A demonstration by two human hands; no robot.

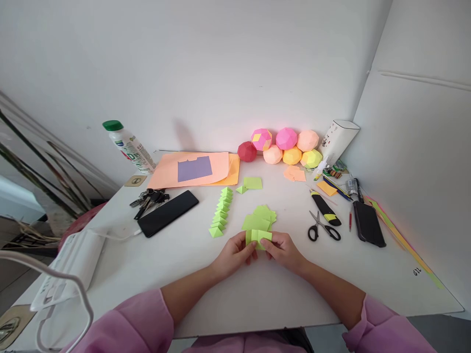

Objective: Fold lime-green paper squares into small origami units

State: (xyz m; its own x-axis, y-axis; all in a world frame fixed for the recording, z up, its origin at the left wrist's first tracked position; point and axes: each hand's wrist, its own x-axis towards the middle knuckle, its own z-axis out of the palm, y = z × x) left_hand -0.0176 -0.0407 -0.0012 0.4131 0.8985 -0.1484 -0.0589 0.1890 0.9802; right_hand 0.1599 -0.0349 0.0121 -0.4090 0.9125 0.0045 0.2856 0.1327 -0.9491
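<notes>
Between my two hands is a small lime-green piece of paper with upright crease lines. My left hand pinches its left side, thumb in front. On the other side, my right hand grips the right part, its thumb pressed on the front face. Just beyond the fingers lies a loose pile of green paper pieces. To the left stands a column of folded green paper units, lined up one behind another. Farther back are a flat green sheet and a small folded green piece.
Scissors and a utility knife lie to the right, near a black phone case. Several paper balls sit against the wall. At left are a black phone, keys, orange sheets and a bottle.
</notes>
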